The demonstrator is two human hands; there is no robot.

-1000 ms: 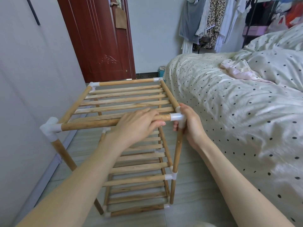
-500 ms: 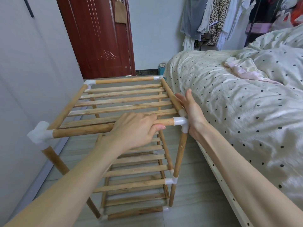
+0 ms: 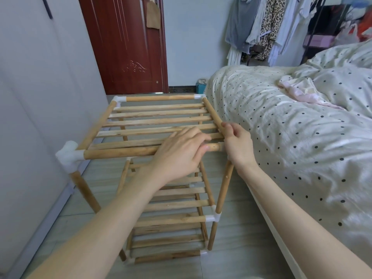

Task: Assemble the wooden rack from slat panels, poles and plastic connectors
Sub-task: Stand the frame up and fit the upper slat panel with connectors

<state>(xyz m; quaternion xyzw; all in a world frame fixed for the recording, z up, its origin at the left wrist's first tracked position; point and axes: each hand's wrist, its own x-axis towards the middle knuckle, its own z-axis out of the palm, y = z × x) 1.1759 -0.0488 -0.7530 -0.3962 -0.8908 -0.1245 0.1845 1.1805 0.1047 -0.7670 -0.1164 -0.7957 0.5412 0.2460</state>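
The wooden rack [image 3: 157, 119] stands upright on the floor with three slat tiers and white plastic connectors at its corners. My left hand [image 3: 181, 152] lies over the near top pole [image 3: 120, 153], fingers curled around it close to the right end. My right hand [image 3: 237, 143] wraps the near right top corner, covering the connector there, with fingers curled on the right side pole [image 3: 211, 112]. The near left connector [image 3: 69, 156] is in plain sight. A lower connector [image 3: 213, 217] joins the middle tier to the right leg.
A bed [image 3: 291, 137] with a dotted cover runs along the right, close to the rack. A white wall [image 3: 40, 97] stands at the left. A red door [image 3: 124, 45] is behind, and clothes [image 3: 261, 27] hang at the back right. Tiled floor [image 3: 231, 258] lies below.
My right hand went from flat along the right side pole to curled over the near right corner. My left hand slid slightly right along the near pole.
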